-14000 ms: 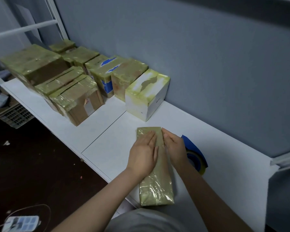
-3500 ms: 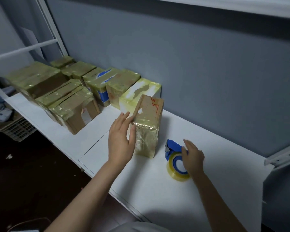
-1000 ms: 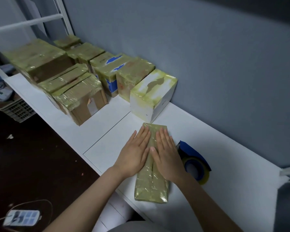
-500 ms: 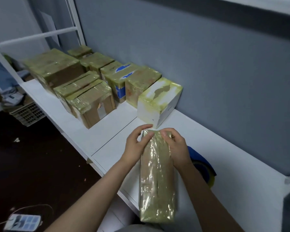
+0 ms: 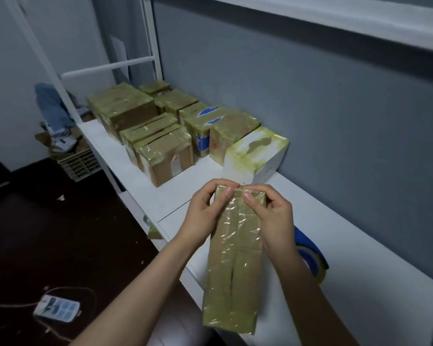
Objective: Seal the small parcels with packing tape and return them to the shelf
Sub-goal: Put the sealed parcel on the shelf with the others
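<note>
Both hands hold the parcel [image 5: 233,270] by its far end. The left hand [image 5: 200,213] grips the far left corner and the right hand [image 5: 273,216] the far right corner. On each, the thumb lies on the taped top face and the other fingers [image 5: 273,198] are curled round the end, so each hand pinches that end rather than pressing flat on it. The thumb tips nearly meet at the far edge, where they seem to be working down a fold of tape.

The parcel is long and narrow. Its long axis runs straight back from the fingers toward the person, and its near end hangs past the front edge of the worktop [image 5: 360,258]. It looks raised off the surface, though whether any part rests there I cannot tell.

Just beyond the fingertips stands a white box [image 5: 258,156], the nearest of a row of taped parcels [image 5: 160,143] that stretches away beyond and to the left of the fingers. The tape roll [image 5: 313,260] lies on the worktop behind and to the right of the right hand, close to that wrist.

The sealing looks close to done. The open spot for this parcel seems to be ahead of the fingers, beside the white box. Both hands are equally near, and the move would be forward along the parcel's own length.
</note>
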